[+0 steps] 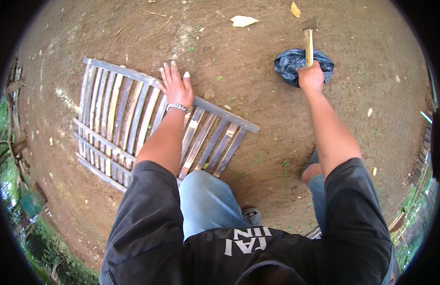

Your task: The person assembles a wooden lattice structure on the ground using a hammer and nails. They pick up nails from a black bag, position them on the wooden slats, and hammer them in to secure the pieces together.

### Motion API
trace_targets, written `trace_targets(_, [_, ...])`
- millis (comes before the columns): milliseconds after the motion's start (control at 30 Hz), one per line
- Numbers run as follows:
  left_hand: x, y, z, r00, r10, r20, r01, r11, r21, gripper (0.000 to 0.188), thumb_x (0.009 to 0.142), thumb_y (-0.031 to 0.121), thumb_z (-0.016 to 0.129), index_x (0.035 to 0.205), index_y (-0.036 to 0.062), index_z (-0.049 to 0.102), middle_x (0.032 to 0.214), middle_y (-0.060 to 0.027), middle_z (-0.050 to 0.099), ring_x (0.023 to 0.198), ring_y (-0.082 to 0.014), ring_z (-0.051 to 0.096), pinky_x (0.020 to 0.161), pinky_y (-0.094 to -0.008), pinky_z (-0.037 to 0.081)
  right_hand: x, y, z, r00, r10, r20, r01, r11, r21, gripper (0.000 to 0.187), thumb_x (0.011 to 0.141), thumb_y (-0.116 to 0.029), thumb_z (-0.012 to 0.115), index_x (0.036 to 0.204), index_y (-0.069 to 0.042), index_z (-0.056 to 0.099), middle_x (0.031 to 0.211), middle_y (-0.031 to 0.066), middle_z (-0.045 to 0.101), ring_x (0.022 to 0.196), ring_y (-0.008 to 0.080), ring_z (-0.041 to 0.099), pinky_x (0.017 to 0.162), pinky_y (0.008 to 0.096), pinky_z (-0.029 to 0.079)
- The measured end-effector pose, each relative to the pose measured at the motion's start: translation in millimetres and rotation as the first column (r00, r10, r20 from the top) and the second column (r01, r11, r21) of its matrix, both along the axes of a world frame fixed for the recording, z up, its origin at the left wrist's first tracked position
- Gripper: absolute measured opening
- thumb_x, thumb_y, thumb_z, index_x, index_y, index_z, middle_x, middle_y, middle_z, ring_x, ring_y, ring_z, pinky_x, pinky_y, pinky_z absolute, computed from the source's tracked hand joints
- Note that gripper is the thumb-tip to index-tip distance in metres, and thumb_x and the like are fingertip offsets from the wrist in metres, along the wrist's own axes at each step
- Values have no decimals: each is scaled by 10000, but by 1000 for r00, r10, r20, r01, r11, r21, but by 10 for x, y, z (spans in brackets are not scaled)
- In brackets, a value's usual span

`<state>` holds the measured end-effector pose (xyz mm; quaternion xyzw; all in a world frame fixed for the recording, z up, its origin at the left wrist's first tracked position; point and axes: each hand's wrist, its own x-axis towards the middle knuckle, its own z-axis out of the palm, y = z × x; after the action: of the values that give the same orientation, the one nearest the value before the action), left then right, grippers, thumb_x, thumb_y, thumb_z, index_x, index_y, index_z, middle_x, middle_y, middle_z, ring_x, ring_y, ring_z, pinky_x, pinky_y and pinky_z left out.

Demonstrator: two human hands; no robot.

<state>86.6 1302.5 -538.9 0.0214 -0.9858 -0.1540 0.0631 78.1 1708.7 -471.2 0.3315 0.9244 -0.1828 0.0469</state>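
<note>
A slatted wooden panel (220, 111), weathered grey and brown, lies tilted across the ground at left and centre. My left hand (177, 90) rests on its far rail with the fingers stretched out, a chain bracelet on the wrist. My right hand (311, 77) is wrapped round the pale wooden handle of a hammer (308, 45), its dark metal head pointing away from me. Beneath that hand, a black plastic bag (287, 66) sits on the dirt; what it contains, I cannot tell. My knee is beside the panel's near edge.
Brown bare soil (258, 61) surrounds the panel. A pale dry leaf (243, 21) and a yellow leaf (295, 9) lie at the far side. Branches and greenery (13, 156) line the left rim; wooden boards (421, 152) stand along the right rim.
</note>
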Motion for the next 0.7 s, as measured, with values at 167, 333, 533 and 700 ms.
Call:
trace_targets(167, [632, 50, 350, 972, 204, -114, -144, 908, 394, 568, 1045, 230, 478, 1515, -57, 340, 1586, -288, 313, 1487, -426, 269, 1231, -517, 156, -64, -44, -210, 1000, -20, 1, 20, 999, 31, 309, 879, -186, 665, 1156, -52, 627, 1075, 266, 706, 1058, 429, 675, 917, 502, 533])
trace_targets(333, [1581, 430, 606, 889, 454, 64, -400, 698, 593, 493, 1060, 183, 469, 1465, -89, 394, 1490, -266, 447, 1405, -365, 417, 1189, -431, 285, -64, 29, -151, 999, 30, 11, -30, 999, 13, 310, 887, -217, 687, 1153, -70, 625, 1072, 250, 711, 1051, 433, 674, 908, 509, 530])
trace_targets(533, [2129, 944, 957, 967, 195, 166, -256, 709, 657, 370, 977, 163, 619, 1303, -10, 591, 1337, -219, 589, 1260, -363, 541, 1101, -441, 395, -27, 57, -29, 1000, 24, -12, -23, 996, 83, 436, 861, -302, 763, 1220, -105, 612, 1090, 243, 711, 1048, 436, 672, 897, 520, 528])
trace_targets(700, [1835, 1377, 1288, 969, -143, 199, -88, 554, 828, 223, 928, 157, 683, 1112, 31, 704, 1066, -176, 705, 1030, -339, 659, 941, -414, 503, 81, 400, 31, 982, 49, -182, -13, 982, 190, 515, 843, -410, 793, 1202, -86, 615, 1031, 239, 717, 976, 442, 684, 858, 511, 538])
